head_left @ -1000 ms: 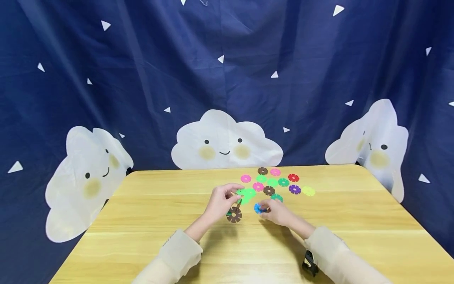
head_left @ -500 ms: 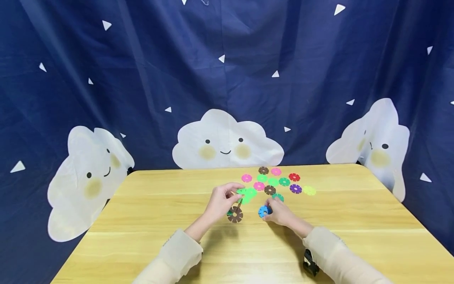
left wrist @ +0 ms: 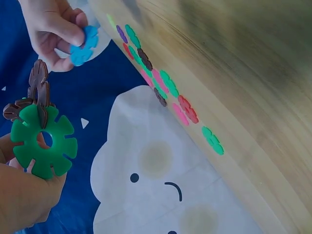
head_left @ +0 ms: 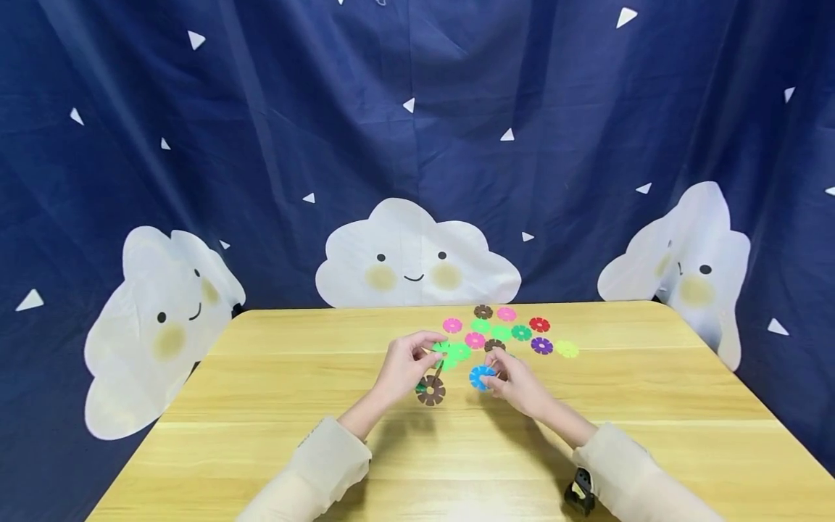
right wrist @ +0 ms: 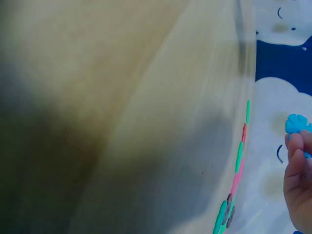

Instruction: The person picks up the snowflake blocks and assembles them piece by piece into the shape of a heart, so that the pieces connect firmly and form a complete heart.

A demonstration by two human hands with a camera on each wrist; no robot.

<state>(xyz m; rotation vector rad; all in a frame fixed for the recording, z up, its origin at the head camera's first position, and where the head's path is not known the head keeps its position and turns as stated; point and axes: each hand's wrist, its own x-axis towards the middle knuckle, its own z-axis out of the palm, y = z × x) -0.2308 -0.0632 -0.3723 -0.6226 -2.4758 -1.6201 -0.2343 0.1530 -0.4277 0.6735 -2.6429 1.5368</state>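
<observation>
Discs [head_left: 501, 333] are lying across the table [head_left: 261, 406]; above it our left hand [head_left: 401, 370] is pinching a joined brown-and-green cluster [left wrist: 42, 113], while our right hand [head_left: 523, 386] is pinching a blue disc [head_left: 477, 378] nearby.

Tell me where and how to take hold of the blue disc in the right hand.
Probably best to pinch the notched left rim of the blue disc, coming from the left in the head view. It is flat and held face-on there, with that rim bare, while the right hand has its grip on the opposite edge.
</observation>
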